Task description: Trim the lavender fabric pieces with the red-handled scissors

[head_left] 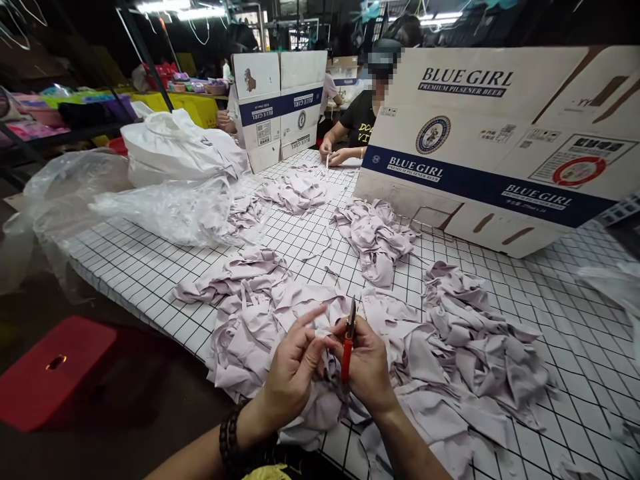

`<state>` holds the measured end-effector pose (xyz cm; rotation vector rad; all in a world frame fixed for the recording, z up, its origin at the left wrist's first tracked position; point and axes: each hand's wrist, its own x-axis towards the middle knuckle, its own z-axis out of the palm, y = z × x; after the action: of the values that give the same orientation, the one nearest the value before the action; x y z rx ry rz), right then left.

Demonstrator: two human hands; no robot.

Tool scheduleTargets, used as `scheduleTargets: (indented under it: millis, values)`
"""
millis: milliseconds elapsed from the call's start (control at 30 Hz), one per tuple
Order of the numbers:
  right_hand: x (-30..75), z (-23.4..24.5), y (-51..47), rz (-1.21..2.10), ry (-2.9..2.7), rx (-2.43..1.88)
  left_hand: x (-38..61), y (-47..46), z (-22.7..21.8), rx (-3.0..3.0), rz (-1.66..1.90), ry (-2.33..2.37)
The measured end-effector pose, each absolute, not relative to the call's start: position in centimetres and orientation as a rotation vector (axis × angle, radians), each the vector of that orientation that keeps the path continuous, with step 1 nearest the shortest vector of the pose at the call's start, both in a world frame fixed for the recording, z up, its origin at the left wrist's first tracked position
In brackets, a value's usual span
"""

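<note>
My left hand (295,363) pinches a small piece of pale mauve fabric (323,328) between thumb and fingers, with one finger pointing outward. My right hand (367,363) meets it fingertip to fingertip at the same piece. Small scissors (347,347) with a red handle are held in the right hand, dark blades pointing up and away from me. Beneath both hands spreads a heap of mauve fabric pieces (245,340). Another crumpled pile (480,327) lies to the right. Fingers hide most of the pinched piece.
Upright beer cartons (450,120) stand at the back right and a second carton (280,107) at the back left. Plastic bags (165,207) cover the table's left side. A co-worker's hands (337,155) work across the grid-patterned table (150,267). A red stool (60,373) sits lower left.
</note>
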<state>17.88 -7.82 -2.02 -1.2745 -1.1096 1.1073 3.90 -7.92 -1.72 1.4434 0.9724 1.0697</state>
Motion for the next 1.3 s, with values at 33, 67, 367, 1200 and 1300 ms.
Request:
scheduleTargets:
  millis: [33,67,367,1200,1300]
  values:
    - [18.0,-2.0,-7.8,1.169,-1.118,-1.261,4.0,-7.9,-2.0,1.376,1.039,0.924]
    - [18.4,-1.8,-7.9,1.238,-1.146,-1.255,4.0,-7.8,-2.3,1.321,1.015,0.891]
    - [23.7,2.2,-10.0,0.905,-1.874,-1.686,3.6,-6.9,-1.9,1.561,0.957,0.894]
    - [22.7,3.1,-10.2,0.850,-2.044,-1.840,3.0,-6.6,-2.5,1.721,0.891,0.762]
    - [22.7,3.1,-10.1,0.858,-2.047,-1.864,3.0,-6.6,-2.4,1.725,0.887,0.759]
